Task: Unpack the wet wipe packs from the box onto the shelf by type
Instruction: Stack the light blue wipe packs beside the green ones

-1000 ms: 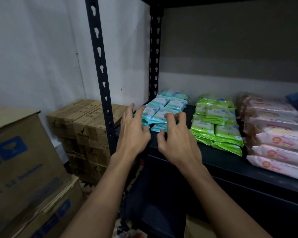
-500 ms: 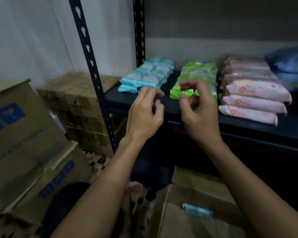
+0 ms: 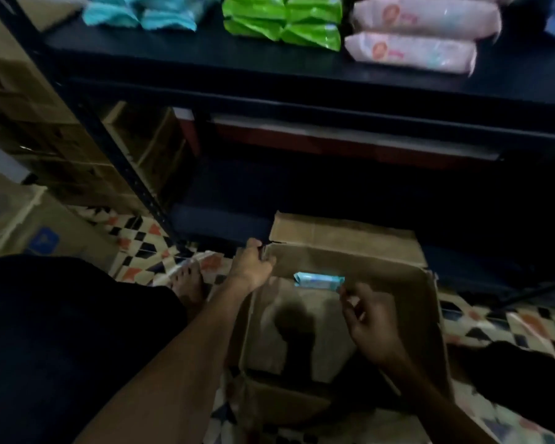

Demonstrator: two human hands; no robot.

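- Looking down into an open cardboard box (image 3: 407, 283) on the patterned tile floor (image 3: 141, 232), in front of a dark metal shelf (image 3: 269, 65).
- Left hand (image 3: 252, 265) grips the box's far-left corner, fingers curled over the rim where the back flap (image 3: 343, 227) meets the side wall.
- Right hand (image 3: 366, 312) is inside the box, fingers loosely curled and apart, holding nothing; fingertips sit just beside the right end of a pack, contact cannot be told.
- One light blue wet wipe pack (image 3: 318, 279) lies at the back of the box floor against the rear wall, long side across the view.
- Rest of the box bottom is bare cardboard with a dark shadow in the middle.
- On the shelf at the top of the view, packs are grouped by colour: blue packs (image 3: 141, 12) on the left, green packs (image 3: 282, 22) in the middle, pink packs (image 3: 417, 33) to the right, stacked in layers.
- A darker blue item is cut off at the far top right, too little shown to identify.
- Green stack sits just beside the pink stack; blue stack sits apart from the green with a gap.
- A bare foot (image 3: 188, 280) rests on the tiles left of the box, near the shelf's slotted upright post (image 3: 116, 155).
- Dark clothing fills the lower left.
- Brown cartons (image 3: 29, 123) are stacked left of the shelf; another carton with a blue logo (image 3: 44, 241) stands nearer at the left edge.
- Frame is dim and a bit blurred.
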